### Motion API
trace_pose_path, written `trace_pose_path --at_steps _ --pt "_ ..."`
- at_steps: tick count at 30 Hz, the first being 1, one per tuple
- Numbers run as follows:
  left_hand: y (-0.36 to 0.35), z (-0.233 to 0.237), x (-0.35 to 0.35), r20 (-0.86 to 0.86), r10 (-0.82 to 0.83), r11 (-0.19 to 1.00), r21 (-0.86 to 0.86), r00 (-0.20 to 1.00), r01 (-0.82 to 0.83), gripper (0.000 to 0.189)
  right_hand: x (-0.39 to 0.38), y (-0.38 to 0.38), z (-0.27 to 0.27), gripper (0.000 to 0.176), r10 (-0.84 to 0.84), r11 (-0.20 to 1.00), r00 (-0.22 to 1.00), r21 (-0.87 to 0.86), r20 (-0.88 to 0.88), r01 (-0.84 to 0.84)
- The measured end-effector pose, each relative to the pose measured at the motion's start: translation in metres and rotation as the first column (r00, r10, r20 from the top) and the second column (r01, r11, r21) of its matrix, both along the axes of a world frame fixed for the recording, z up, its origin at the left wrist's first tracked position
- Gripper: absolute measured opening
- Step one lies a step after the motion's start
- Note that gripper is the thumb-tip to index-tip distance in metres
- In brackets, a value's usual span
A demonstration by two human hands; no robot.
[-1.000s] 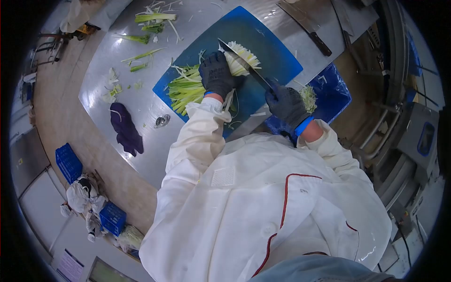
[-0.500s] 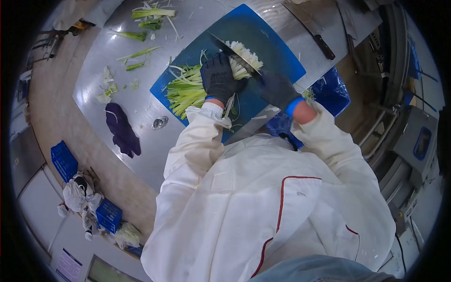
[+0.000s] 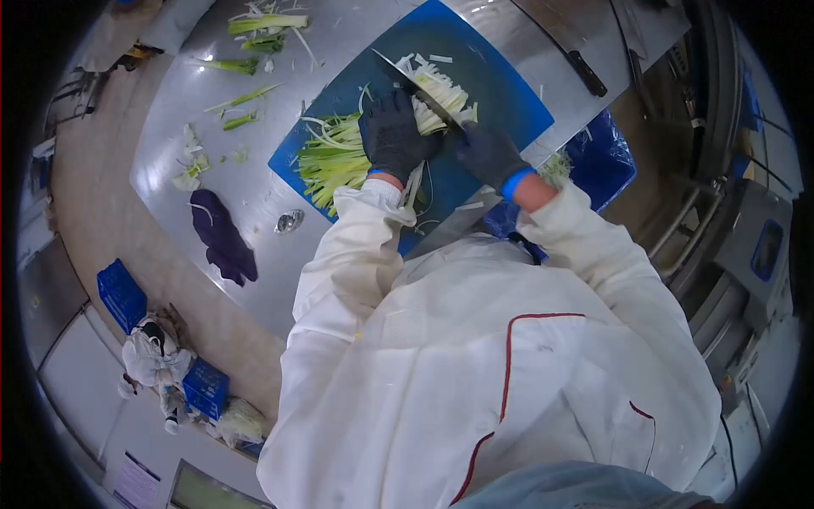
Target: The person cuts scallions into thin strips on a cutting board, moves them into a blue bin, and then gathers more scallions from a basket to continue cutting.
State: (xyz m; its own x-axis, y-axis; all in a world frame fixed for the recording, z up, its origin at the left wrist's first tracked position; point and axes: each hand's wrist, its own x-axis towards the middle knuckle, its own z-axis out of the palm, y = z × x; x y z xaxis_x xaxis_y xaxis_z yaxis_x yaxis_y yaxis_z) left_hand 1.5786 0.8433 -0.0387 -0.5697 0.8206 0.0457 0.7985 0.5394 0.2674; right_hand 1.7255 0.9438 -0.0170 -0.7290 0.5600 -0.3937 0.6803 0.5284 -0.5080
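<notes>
- Presently, through the head camera, I see my left hand point(image 3: 395, 140) in a dark glove, with its fingers bent and pressed together over the near end of a bundle of green stalks point(image 3: 333, 163).
- These stalks lie on a blue cutting board point(image 3: 502, 97), just to the left of this hand, with their loose ends pointing away from it.
- My right hand point(image 3: 490, 157), also gloved, is closed around the handle of a large knife point(image 3: 428, 100); a blue band point(image 3: 515, 181) is around its wrist.
- The blade passes from the right hand forward and to the left, close to the fingertips of the left hand; whether it touches them, I cannot tell.
- White cut pieces point(image 3: 445, 87) are heaped on the board, ahead of the right hand and along the far side of the blade.
- To the right of the right hand I find a blue lined bin point(image 3: 606, 157), with pale shreds point(image 3: 556, 168) at its nearer side.
- Well ahead of the right hand, two other knives lie on the metal counter point(image 3: 182, 102).
- Left of the left hand, the same counter carries leafy trimmings point(image 3: 270, 23), a purple cloth-like item point(image 3: 222, 237) and a small shiny object point(image 3: 289, 222), which I cannot identify.
</notes>
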Motion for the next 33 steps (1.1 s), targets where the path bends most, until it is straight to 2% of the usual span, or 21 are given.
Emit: trace_pose_path --at_steps 1,3,4,7,8,10,11,12,13,14,15,16,18,21,25,27,30,33 --pt "0.001 0.001 -0.001 -0.023 -0.002 1.000 0.022 1.000 0.002 0.092 -0.012 0.001 -0.003 0.029 0.011 0.999 0.999 0.031 -0.033 -0.010" --pt "0.000 0.001 -0.002 0.051 0.008 0.999 -0.033 0.999 -0.006 0.094 -0.025 0.002 -0.006 0.030 0.018 0.996 0.995 0.091 -0.097 -0.009" --pt "0.000 0.001 -0.001 0.090 0.015 0.998 -0.057 0.996 -0.010 0.095 -0.025 0.004 -0.007 0.030 0.023 0.996 0.993 0.083 -0.119 -0.013" --pt "0.000 0.000 -0.007 0.060 -0.035 0.988 -0.151 0.998 0.044 0.104 -0.019 0.015 -0.014 0.033 0.025 0.999 0.983 0.049 -0.180 -0.016" --pt "-0.002 0.004 -0.014 0.080 -0.075 0.989 -0.118 0.994 0.084 0.115 -0.014 0.021 -0.017 0.037 0.008 1.000 0.980 0.020 -0.199 -0.004" --pt "-0.003 0.014 -0.042 0.230 -0.099 0.982 -0.134 0.968 0.132 0.120 0.003 0.031 -0.005 0.040 0.019 0.999 0.965 -0.030 -0.262 -0.028" --pt "-0.004 0.018 -0.058 0.308 -0.108 0.977 -0.143 0.945 0.158 0.122 0.012 0.029 0.012 0.039 -0.117 0.976 0.964 -0.207 -0.238 0.068" --pt "-0.006 0.021 -0.074 0.484 -0.107 0.967 -0.152 0.868 0.204 0.126 0.021 0.026 0.031 0.038 -0.243 0.913 0.952 -0.375 -0.185 0.161" --pt "-0.007 0.033 -0.082 0.522 -0.124 0.943 -0.203 0.844 0.264 0.130 0.029 0.022 0.051 0.037 -0.355 0.813 0.928 -0.526 -0.110 0.249" --pt "-0.012 0.023 -0.086 0.467 -0.123 0.919 -0.279 0.876 0.277 0.130 0.035 0.018 0.076 0.032 -0.322 0.852 0.940 -0.465 -0.108 0.239" --pt "-0.015 0.013 -0.088 0.409 -0.126 0.891 -0.353 0.904 0.284 0.131 0.043 0.014 0.077 0.030 -0.283 0.913 0.939 -0.355 -0.196 0.201" --pt "-0.019 0.017 -0.082 0.334 -0.141 0.890 -0.370 0.932 0.268 0.131 0.052 0.012 0.074 0.029 -0.233 0.957 0.932 -0.237 -0.278 0.169" --pt "-0.034 0.027 -0.055 0.182 -0.173 0.884 -0.405 0.968 0.234 0.133 0.063 0.000 0.077 0.027 -0.165 0.984 0.922 -0.120 -0.350 0.131" --pt "-0.047 0.022 -0.035 0.088 -0.146 0.950 -0.267 0.985 0.164 0.131 0.075 -0.030 0.088 0.024 -0.131 0.988 0.936 -0.121 -0.328 0.096" --pt "-0.049 0.024 -0.020 0.074 -0.060 0.964 -0.254 0.995 0.077 0.122 0.069 -0.054 0.080 0.021 -0.054 0.999 0.961 -0.016 -0.270 0.051" --pt "-0.052 0.021 -0.019 0.066 -0.066 0.977 -0.197 0.996 0.078 0.119 0.066 -0.057 0.063 0.021 -0.052 0.998 0.955 0.004 -0.292 0.055" --pt "-0.054 0.022 -0.018 0.065 -0.075 0.980 -0.180 0.995 0.086 0.117 0.060 -0.052 0.063 0.020 0.006 0.998 0.982 0.057 -0.188 0.004" --pt "-0.054 0.018 -0.016 0.040 -0.092 0.984 -0.148 0.995 0.097 0.116 0.058 -0.047 0.051 0.021 0.021 0.997 0.983 0.075 -0.184 -0.008"
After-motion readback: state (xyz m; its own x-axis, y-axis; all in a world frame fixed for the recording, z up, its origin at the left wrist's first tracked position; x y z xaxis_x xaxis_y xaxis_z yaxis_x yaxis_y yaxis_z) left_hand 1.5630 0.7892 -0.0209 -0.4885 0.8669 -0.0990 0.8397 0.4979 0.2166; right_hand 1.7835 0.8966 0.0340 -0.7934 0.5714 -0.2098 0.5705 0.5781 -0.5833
